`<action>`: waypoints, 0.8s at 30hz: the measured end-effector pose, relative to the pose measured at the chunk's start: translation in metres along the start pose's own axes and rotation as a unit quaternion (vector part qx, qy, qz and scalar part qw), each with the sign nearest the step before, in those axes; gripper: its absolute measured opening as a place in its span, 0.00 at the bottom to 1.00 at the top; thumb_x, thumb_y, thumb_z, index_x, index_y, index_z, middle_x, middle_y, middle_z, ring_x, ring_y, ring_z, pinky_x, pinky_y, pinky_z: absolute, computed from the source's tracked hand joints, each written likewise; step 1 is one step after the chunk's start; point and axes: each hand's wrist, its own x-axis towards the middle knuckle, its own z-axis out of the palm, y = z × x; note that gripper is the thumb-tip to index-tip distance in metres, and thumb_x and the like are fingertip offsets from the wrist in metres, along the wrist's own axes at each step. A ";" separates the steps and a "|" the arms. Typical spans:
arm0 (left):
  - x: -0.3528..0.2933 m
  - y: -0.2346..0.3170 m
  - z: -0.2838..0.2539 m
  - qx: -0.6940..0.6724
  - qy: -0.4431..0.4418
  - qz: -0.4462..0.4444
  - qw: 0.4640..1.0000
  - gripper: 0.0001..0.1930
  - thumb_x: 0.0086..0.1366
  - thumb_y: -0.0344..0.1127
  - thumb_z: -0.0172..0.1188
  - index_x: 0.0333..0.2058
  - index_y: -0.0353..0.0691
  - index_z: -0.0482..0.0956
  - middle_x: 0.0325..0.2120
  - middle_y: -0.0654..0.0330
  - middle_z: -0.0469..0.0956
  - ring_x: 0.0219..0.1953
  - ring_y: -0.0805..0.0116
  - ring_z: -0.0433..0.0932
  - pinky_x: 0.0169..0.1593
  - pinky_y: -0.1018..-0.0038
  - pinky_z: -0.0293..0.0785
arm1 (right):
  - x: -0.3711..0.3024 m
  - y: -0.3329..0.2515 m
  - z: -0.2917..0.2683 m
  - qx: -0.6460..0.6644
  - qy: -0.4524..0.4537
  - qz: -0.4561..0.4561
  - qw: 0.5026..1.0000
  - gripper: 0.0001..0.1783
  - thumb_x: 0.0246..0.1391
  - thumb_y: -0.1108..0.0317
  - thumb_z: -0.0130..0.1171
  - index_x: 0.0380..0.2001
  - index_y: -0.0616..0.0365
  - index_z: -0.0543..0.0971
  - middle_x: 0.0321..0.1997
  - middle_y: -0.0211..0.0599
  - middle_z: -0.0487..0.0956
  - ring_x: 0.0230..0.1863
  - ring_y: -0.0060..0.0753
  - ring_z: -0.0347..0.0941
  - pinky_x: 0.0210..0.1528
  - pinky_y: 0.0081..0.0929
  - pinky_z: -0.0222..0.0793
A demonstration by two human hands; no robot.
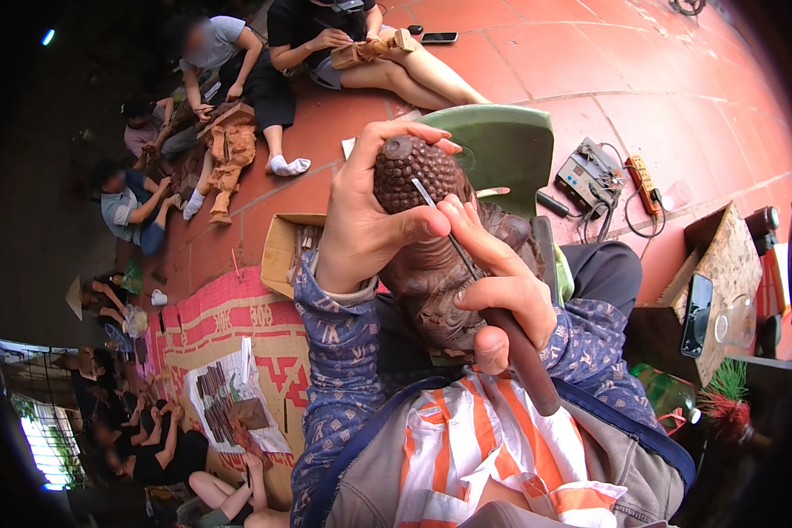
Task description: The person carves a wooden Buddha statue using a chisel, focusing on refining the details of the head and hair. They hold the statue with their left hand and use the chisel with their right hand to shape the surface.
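A dark brown wooden statue, its head covered in small round knobs, leans against my lap. My left hand is wrapped round that head, fingers over the far side and thumb toward the middle. In my right hand is a carving chisel with a thick brown handle and a thin metal blade. Its tip rests on or just over the knobs, close to my left thumb; whether it touches I cannot tell. My fingers hide part of the carving.
Beyond the statue is a green plastic chair. A grey control box and a power strip sit at right, near a wooden box bearing a phone. Leftward are a carton, chisels on paper and co-workers carving.
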 end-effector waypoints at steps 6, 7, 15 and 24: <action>0.000 0.000 -0.001 0.023 -0.002 0.002 1.000 0.37 0.47 0.50 0.73 0.49 0.35 0.67 0.44 0.55 0.76 0.46 0.71 0.76 0.51 0.75 0.72 | -0.002 0.006 0.003 -0.007 0.007 -0.015 1.000 0.15 0.61 0.61 0.51 0.35 0.65 0.73 0.58 0.76 0.64 0.63 0.71 0.59 0.66 0.55 0.48; 0.000 0.000 -0.001 0.023 -0.001 0.001 1.000 0.37 0.47 0.51 0.73 0.49 0.35 0.67 0.44 0.55 0.76 0.46 0.71 0.75 0.51 0.74 0.72 | -0.002 0.005 0.003 -0.015 0.006 -0.011 1.000 0.14 0.60 0.62 0.51 0.35 0.65 0.73 0.58 0.76 0.64 0.63 0.71 0.59 0.66 0.56 0.48; 0.001 0.001 0.000 0.047 0.021 -0.011 0.999 0.45 0.42 0.61 0.71 0.49 0.31 0.66 0.44 0.48 0.75 0.46 0.64 0.77 0.51 0.70 0.74 | 0.004 -0.002 0.002 -0.043 -0.008 0.009 0.999 0.10 0.56 0.67 0.52 0.33 0.65 0.73 0.58 0.76 0.64 0.63 0.70 0.59 0.67 0.56 0.43; 0.000 -0.001 0.002 0.046 0.030 -0.007 0.998 0.45 0.41 0.61 0.71 0.48 0.31 0.66 0.44 0.48 0.75 0.45 0.64 0.77 0.51 0.70 0.74 | 0.009 -0.013 -0.002 -0.059 -0.012 0.042 0.997 0.08 0.53 0.68 0.52 0.28 0.63 0.74 0.57 0.72 0.67 0.63 0.66 0.62 0.67 0.60 0.41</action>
